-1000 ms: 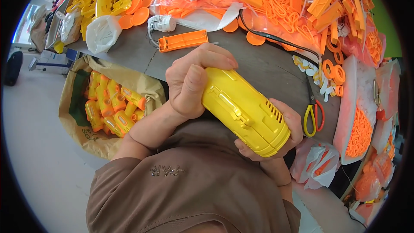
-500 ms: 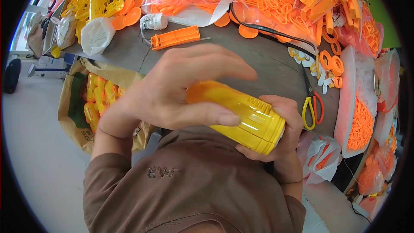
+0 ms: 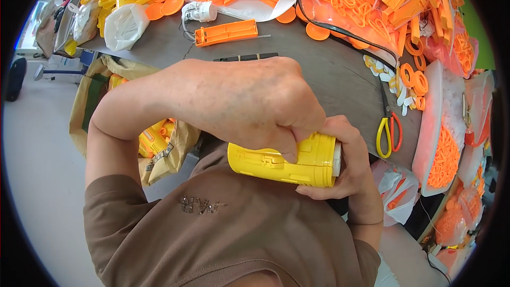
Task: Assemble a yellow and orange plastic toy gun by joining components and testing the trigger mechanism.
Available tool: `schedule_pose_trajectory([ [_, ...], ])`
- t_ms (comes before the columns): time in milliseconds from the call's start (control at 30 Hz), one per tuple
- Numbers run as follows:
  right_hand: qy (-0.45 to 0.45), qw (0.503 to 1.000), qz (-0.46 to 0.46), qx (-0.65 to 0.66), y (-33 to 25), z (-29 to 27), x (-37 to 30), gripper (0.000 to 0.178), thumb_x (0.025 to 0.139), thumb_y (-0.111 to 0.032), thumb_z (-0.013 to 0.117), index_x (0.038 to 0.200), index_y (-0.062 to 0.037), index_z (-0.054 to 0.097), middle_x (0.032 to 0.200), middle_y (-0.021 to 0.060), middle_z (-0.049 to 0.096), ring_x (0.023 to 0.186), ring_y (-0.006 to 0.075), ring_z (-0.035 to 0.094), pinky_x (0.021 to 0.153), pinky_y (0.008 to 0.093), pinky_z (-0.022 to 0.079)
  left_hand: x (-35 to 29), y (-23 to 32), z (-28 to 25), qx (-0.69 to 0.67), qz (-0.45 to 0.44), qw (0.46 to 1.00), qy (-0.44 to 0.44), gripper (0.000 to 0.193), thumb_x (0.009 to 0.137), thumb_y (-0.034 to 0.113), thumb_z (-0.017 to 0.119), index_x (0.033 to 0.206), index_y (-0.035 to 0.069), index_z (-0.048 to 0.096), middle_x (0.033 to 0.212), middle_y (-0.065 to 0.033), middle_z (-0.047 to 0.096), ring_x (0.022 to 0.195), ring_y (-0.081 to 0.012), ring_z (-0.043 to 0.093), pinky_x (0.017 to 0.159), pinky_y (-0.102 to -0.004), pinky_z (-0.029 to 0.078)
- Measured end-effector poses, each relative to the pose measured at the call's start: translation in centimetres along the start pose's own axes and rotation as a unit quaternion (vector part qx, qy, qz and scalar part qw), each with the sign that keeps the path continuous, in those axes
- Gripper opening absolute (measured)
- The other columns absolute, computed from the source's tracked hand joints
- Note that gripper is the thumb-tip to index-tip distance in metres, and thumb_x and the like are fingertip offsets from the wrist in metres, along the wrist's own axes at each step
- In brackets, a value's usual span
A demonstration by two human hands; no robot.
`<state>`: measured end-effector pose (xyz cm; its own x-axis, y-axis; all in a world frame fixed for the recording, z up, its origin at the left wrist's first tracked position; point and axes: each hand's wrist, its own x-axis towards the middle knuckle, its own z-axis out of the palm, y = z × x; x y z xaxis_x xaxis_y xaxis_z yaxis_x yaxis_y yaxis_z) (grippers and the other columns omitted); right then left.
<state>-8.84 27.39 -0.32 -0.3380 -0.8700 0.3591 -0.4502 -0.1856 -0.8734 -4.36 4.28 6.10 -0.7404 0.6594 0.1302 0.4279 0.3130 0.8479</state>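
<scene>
From my remote seat I see the yellow ribbed plastic cylinder (image 3: 265, 165) lying on its side in the air, just above the front of the brown shirt (image 3: 223, 239), on the near side of the grey table (image 3: 340, 79). The right hand (image 3: 358, 165) closes around its right end, fingers over the far side and thumb under the near side; the left hand (image 3: 249, 101) bends over the top with its thumb against the shell, and I cannot tell whether its fingers pinch something or only press. My worry is the smooth, rounded wall: I judge that a hard push from the left hand could roll or tilt the cylinder, since only the right hand seems to wrap it, and a slip would send it toward the lap. The pale end piece (image 3: 337, 159) at its right end might also shift if it sits loose, though I cannot tell how it is fixed. The left hand hides the cylinder's upper side and whatever its fingertips touch. The left forearm covers part of the paper bag (image 3: 79, 122) and the yellow-orange bodies (image 3: 153, 142) inside, and the dark strip (image 3: 245, 57) beyond the wrist shows too little to name.
</scene>
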Motion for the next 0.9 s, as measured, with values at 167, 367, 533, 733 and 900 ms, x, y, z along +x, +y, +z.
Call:
schedule_pose_trajectory([
  [167,-0.020,0.998,0.015,0.057,0.3,0.2,0.5,0.082,0.050,-0.018,0.089,0.120,-0.0055,0.047,0.102,0.0084,0.057,0.089,0.0192,0.057,0.079,0.0301,0.043,0.2,-0.1,-0.3,0.001,0.009,0.999,-0.044,0.025,0.073,0.010,0.073,0.070,0.000,0.051,0.065,-0.0096,0.051,0.057,-0.0306,0.054,0.048,-0.0370,0.042],
  [367,-0.027,0.998,0.028,0.059,0.2,0.3,0.7,0.082,0.050,-0.019,0.090,0.119,-0.0050,0.048,0.102,0.0086,0.057,0.090,0.0190,0.057,0.079,0.0300,0.043,-0.1,0.4,-0.1,0.030,0.034,0.999,-0.017,0.025,0.072,0.008,0.074,0.068,0.000,0.050,0.065,-0.0102,0.051,0.056,-0.0311,0.054,0.046,-0.0372,0.042],
  [533,-0.021,0.999,0.002,0.046,0.0,0.3,1.3,0.080,0.052,-0.019,0.089,0.117,-0.0016,0.047,0.100,0.0120,0.058,0.086,0.0231,0.058,0.074,0.0316,0.046,-0.6,0.4,0.0,0.013,0.043,0.999,-0.023,0.020,0.071,0.002,0.070,0.069,0.000,0.050,0.065,-0.0098,0.051,0.054,-0.0296,0.054,0.045,-0.0367,0.041],
  [733,-0.022,0.999,-0.005,0.042,0.4,0.5,1.2,0.078,0.054,-0.019,0.087,0.117,0.0008,0.046,0.100,0.0151,0.058,0.081,0.0268,0.060,0.070,0.0327,0.049,-0.9,-0.2,0.2,-0.002,0.057,0.998,-0.002,0.016,0.071,0.000,0.067,0.072,0.001,0.051,0.066,-0.0092,0.051,0.053,-0.0287,0.053,0.043,-0.0354,0.041],
  [900,-0.027,0.999,0.015,0.041,0.5,0.5,1.2,0.079,0.054,-0.019,0.087,0.117,0.0006,0.046,0.101,0.0139,0.057,0.081,0.0264,0.060,0.070,0.0321,0.049,-1.1,0.1,0.4,0.004,0.039,0.999,0.005,0.017,0.070,-0.001,0.067,0.078,0.000,0.052,0.067,-0.0092,0.052,0.053,-0.0298,0.053,0.044,-0.0356,0.041],
])
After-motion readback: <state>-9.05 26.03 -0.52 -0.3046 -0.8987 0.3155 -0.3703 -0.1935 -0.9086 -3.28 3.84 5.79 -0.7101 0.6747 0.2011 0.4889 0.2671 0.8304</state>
